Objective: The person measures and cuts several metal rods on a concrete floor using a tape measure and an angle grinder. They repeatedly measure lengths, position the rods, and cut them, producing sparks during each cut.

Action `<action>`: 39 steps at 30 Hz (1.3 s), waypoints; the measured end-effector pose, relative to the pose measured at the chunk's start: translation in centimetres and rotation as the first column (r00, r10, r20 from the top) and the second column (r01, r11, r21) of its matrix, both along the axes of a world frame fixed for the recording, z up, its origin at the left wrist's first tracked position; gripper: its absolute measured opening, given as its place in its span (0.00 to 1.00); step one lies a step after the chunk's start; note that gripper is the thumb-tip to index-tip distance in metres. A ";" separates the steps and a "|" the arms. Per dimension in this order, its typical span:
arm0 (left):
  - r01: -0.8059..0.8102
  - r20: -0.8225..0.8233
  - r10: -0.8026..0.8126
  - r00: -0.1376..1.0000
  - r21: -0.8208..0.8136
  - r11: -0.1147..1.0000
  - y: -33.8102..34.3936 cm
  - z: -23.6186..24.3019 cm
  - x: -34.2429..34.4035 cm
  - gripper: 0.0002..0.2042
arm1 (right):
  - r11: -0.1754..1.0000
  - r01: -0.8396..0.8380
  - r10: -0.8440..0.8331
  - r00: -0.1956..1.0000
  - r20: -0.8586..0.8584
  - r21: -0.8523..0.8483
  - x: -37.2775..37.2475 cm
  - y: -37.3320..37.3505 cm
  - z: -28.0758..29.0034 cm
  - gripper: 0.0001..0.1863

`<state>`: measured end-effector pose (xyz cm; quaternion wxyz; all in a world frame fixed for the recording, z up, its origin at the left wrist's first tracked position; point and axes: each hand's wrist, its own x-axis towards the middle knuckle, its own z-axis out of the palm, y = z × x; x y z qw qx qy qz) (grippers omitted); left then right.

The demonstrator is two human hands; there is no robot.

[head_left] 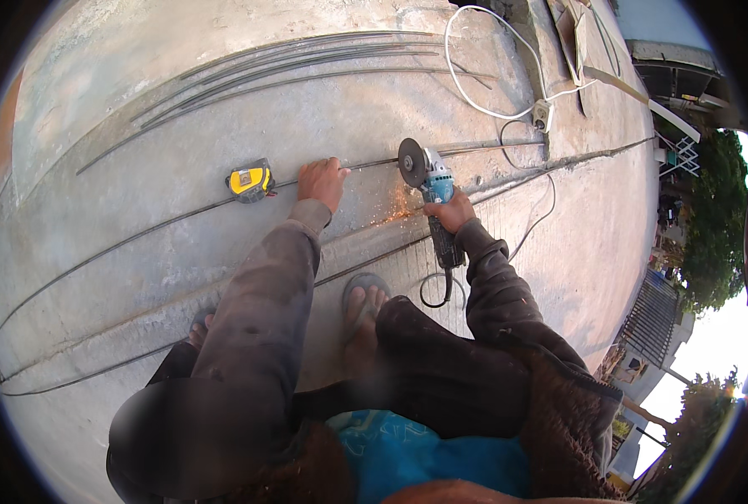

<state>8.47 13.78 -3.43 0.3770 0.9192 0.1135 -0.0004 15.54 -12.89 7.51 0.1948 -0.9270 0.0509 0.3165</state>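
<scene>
**Grinder disc at a steel rod on the concrete**

Sparks scatter low on the slab just near of the cutting disc, which stands on the long thin steel rod that runs left to right across the concrete. The right hand is wrapped around the body of the teal angle grinder, and its cable loops back near the sandalled foot. The left hand presses flat on the rod, fingers spread, a little to the left of the disc. A yellow tape measure lies further left, just beside the rod.

Risks, as I judge them: the bare left hand sits near the spinning disc, so a kick or a rolling rod could bring them together. Sparks fly toward open toes. One-handed grip gives weak control if the disc binds. The looped cable could snag the foot.
</scene>
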 end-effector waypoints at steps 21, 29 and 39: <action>-0.023 0.095 0.022 0.995 0.005 1.000 -0.2 -0.6 -0.2 0.14 | 0.998 0.035 -0.036 0.999 0.012 0.050 0.7 1.3 0.7 0.30; 0.009 0.021 -0.009 1.000 -0.002 1.000 0.1 -0.6 0.1 0.15 | 0.999 0.014 -0.013 1.000 -0.014 0.030 0.3 0.8 0.3 0.29; 0.000 0.036 -0.001 0.999 0.009 1.000 -0.1 -0.8 -0.1 0.15 | 0.999 0.006 -0.006 1.000 0.002 0.054 0.4 0.1 -0.5 0.28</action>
